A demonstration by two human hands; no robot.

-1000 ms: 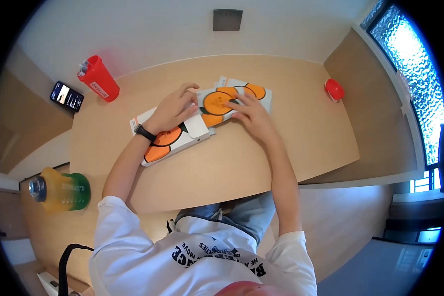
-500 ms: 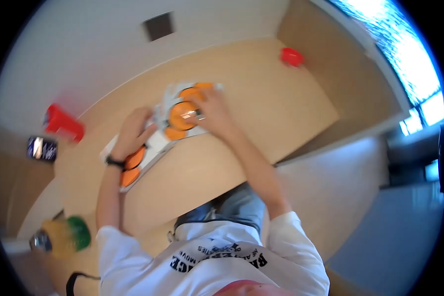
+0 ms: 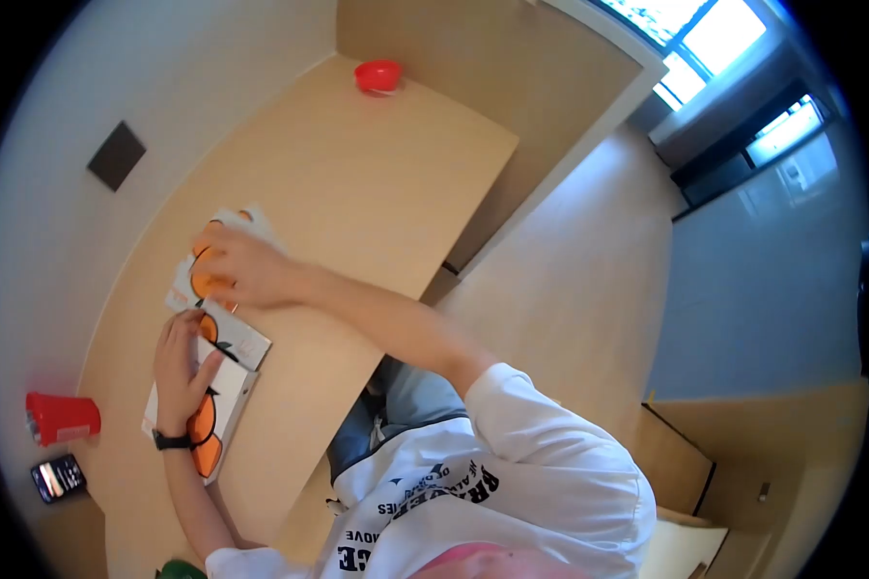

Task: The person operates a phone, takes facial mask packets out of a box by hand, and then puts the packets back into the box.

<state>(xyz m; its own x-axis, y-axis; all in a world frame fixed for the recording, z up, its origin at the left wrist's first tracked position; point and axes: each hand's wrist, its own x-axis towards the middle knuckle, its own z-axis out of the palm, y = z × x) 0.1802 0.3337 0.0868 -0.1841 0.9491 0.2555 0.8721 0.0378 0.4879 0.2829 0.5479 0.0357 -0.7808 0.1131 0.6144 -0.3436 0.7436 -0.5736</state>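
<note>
Cartons (image 3: 230, 396) with orange prints on the table (image 3: 386, 174).
The left hand (image 3: 177, 374) lies on the nearest carton, grip wide, thumb apart from fingers; the right hand (image 3: 241, 265), blurred, is over the farthest carton (image 3: 259, 228), its grip too unclear to tell.

I count at least three white cartons (image 3: 226, 405), though fingers cover part of that group. There is one red cup (image 3: 72, 417), one red bowl (image 3: 378, 74), one phone (image 3: 58, 479), one watch (image 3: 172, 441), one table (image 3: 386, 183) and one wall plate (image 3: 117, 155).
</note>
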